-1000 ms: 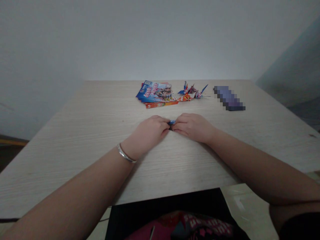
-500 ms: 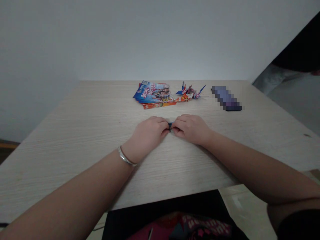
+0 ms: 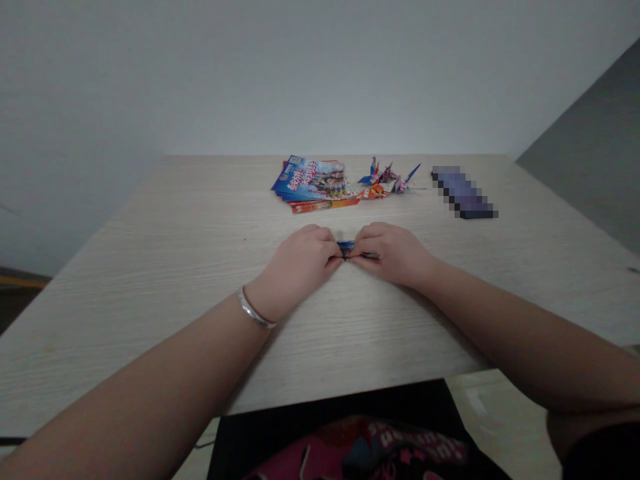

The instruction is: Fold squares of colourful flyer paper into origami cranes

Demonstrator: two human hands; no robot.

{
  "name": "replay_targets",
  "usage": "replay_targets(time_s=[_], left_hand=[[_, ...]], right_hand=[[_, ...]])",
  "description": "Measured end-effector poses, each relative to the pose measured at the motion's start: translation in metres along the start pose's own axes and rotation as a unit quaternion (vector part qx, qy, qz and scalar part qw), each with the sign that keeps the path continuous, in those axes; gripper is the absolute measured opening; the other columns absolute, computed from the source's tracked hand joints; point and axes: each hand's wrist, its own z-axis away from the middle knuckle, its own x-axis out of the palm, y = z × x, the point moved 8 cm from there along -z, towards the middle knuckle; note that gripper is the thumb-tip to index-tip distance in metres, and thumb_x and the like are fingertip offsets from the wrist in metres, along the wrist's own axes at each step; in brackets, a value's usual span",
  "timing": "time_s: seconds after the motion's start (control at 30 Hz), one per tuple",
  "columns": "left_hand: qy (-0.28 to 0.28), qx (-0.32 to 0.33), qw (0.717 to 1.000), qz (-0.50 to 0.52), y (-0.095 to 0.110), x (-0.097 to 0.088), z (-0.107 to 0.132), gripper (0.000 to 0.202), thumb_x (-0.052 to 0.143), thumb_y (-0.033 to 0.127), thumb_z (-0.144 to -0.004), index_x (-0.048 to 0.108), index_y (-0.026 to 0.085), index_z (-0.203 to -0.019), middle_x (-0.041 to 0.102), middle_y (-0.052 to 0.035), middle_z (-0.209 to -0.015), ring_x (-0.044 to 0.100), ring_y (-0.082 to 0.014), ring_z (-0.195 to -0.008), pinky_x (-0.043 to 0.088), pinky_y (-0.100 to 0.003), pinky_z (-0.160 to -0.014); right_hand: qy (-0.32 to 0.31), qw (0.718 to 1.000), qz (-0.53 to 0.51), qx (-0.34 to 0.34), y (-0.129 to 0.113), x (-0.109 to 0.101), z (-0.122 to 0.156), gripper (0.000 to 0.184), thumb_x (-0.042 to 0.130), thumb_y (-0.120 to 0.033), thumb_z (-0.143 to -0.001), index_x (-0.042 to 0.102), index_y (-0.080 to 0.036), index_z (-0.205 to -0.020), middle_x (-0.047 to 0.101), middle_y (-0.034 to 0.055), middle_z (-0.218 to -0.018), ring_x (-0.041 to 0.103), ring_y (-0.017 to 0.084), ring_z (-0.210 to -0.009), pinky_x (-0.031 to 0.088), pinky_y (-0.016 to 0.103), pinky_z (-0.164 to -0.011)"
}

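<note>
Between my two hands lies a small folded piece of blue printed paper [image 3: 345,245], low over the table and mostly covered by fingers. My left hand [image 3: 310,255], with a silver bangle on its wrist, pinches the paper's left side. From the right, my right hand [image 3: 390,252] grips the other side, its thumb and fingertips close to those of the left. A bit of dark paper shows under the right fingers. How the paper is folded cannot be made out.
Behind my hands, a fanned stack of printed leaflets [image 3: 315,181] lies on the wooden table [image 3: 150,267]. Beside it stand several folded paper cranes [image 3: 385,183] in blue, orange and white. A blurred-out phone [image 3: 465,193] rests further right. A wall [image 3: 330,73] rises at the back edge.
My fingertips have shifted slightly and more of the blue paper shows between them. The right hand's fingers are a little more raised. The camera view has moved slightly.
</note>
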Motion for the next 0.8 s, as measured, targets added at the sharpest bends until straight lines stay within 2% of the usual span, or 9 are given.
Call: replay_targets(time_s=[0.1, 0.2, 0.3, 0.43, 0.6, 0.8], left_hand=[[-0.004, 0.018, 1.000, -0.014, 0.005, -0.001, -0.001, 0.019, 0.065, 0.025, -0.096, 0.080, 0.016, -0.089, 0.073, -0.0084, -0.089, 0.064, -0.0240, -0.088, 0.051, -0.039, -0.084], [-0.023, 0.001, 1.000, 0.012, 0.005, 0.001, -0.001, 0.021, 0.061, 0.023, -0.098, 0.079, 0.014, -0.092, 0.074, -0.0094, -0.091, 0.064, -0.0232, -0.087, 0.051, -0.038, -0.083], [-0.033, -0.032, 0.998, 0.050, 0.001, 0.003, 0.000, 0.022, 0.058, 0.022, -0.097, 0.078, 0.014, -0.092, 0.075, -0.0095, -0.092, 0.065, -0.0230, -0.089, 0.051, -0.037, -0.085], [-0.027, -0.080, 0.991, 0.101, -0.011, 0.004, 0.000, 0.022, 0.059, 0.024, -0.096, 0.079, 0.016, -0.090, 0.074, -0.0067, -0.087, 0.064, -0.0208, -0.082, 0.049, -0.034, -0.078], [-0.023, -0.106, 0.984, 0.142, -0.017, 0.007, -0.001, 0.020, 0.061, 0.025, -0.094, 0.077, 0.016, -0.086, 0.071, -0.0049, -0.083, 0.060, -0.0179, -0.076, 0.045, -0.031, -0.073], [-0.032, -0.131, 0.975, 0.178, -0.017, 0.014, -0.004, 0.013, 0.062, 0.016, -0.090, 0.074, 0.014, -0.087, 0.067, -0.0039, -0.081, 0.055, -0.0153, -0.071, 0.040, -0.029, -0.068]], right_hand=[[-0.002, 0.999, -0.030, 0.014, 0.005, 0.001, 0.002, 0.020, 0.063, -0.027, -0.094, 0.081, -0.019, -0.090, 0.077, 0.0084, -0.093, 0.067, 0.022, -0.090, 0.049, 0.033, -0.078], [-0.006, 0.997, -0.066, 0.040, 0.011, 0.002, 0.005, 0.018, 0.064, -0.026, -0.093, 0.081, -0.020, -0.091, 0.077, 0.0072, -0.090, 0.067, 0.020, -0.087, 0.049, 0.033, -0.080], [-0.019, 0.989, -0.107, 0.101, 0.019, 0.004, 0.006, 0.014, 0.067, -0.024, -0.089, 0.081, -0.019, -0.088, 0.076, 0.0048, -0.082, 0.065, 0.017, -0.077, 0.046, 0.029, -0.071], [-0.035, 0.970, -0.157, 0.180, 0.030, 0.010, 0.007, 0.014, 0.068, -0.026, -0.087, 0.080, -0.019, -0.086, 0.074, 0.0016, -0.074, 0.060, 0.013, -0.065, 0.040, 0.026, -0.061], [-0.039, 0.954, -0.207, 0.215, 0.039, 0.018, 0.008, 0.015, 0.068, -0.029, -0.086, 0.079, -0.021, -0.084, 0.074, 0.0009, -0.074, 0.061, 0.013, -0.066, 0.041, 0.027, -0.062], [-0.028, 0.938, -0.254, 0.235, 0.047, 0.024, 0.009, 0.011, 0.072, -0.030, -0.082, 0.077, -0.021, -0.084, 0.072, -0.0001, -0.073, 0.059, 0.013, -0.066, 0.043, 0.027, -0.064]])
